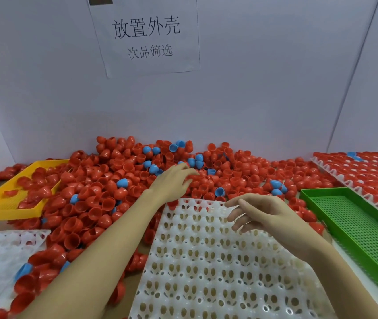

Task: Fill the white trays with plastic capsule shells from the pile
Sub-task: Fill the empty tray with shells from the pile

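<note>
Red shells under my L hand (173,180): fingers curled down into the pile (119,187), just beyond the far edge of the white tray (206,261); whether they've closed on a shell, can't tell. R hand (259,215) hovers over tray's far-right cells, relaxed, holding nothing. Tray looks unfilled, so L is nearer for next pick.

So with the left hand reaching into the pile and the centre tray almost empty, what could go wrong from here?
1. Blue shells lie mixed among the red ones where the left hand reaches, so the wrong colour may get picked.
2. The pile crowds the far and left edges of the white tray; shells could slide onto it and land loose across the cells.
3. The right hand hovers over the tray holding nothing, so it may nudge the tray out of place.
</note>
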A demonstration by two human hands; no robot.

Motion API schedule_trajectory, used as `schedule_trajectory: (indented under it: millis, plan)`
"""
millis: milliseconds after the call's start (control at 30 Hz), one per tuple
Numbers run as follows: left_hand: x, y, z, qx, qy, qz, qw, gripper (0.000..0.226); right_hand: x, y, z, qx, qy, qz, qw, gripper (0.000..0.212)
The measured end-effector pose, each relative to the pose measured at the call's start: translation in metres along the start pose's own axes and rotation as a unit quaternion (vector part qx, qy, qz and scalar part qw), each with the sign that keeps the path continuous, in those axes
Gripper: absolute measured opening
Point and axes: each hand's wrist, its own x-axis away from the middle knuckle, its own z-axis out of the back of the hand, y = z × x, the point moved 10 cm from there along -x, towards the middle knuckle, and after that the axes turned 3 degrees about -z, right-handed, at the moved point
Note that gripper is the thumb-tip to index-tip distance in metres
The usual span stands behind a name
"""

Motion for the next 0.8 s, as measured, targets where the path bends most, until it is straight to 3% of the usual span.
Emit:
schedule_trajectory:
  millis: [167,300,467,567,700,800]
  plan:
    - [-0.008,0.0,-0.015,-0.078,-0.061,-0.029,0.995,0.041,0.001,0.0,-0.002,0.027,0.001,-0.003,1.0,0.025]
    - [-0.011,0.002,-0.008,-0.107,-0.01,0.008,0.994,0.031,0.001,0.002,-0.002,0.037,0.002,-0.006,0.999,0.024]
    - [0.0,0.01,0.018,-0.03,0.094,0.069,0.993,0.031,0.001,0.003,-0.001,0.029,0.003,-0.01,1.0,0.024]
    - [0.025,0.032,0.039,0.14,0.162,0.051,0.976,0.03,0.0,0.002,0.003,0.02,0.016,-0.009,1.0,0.024]
    - [0.075,0.066,0.037,0.406,0.15,0.057,0.9,0.021,0.001,0.0,0.009,0.014,0.039,-0.001,0.999,0.022]
    - [0.114,0.078,0.03,0.509,0.132,0.085,0.846,0.018,0.006,-0.005,0.0,0.026,-0.033,-0.001,0.999,0.024]
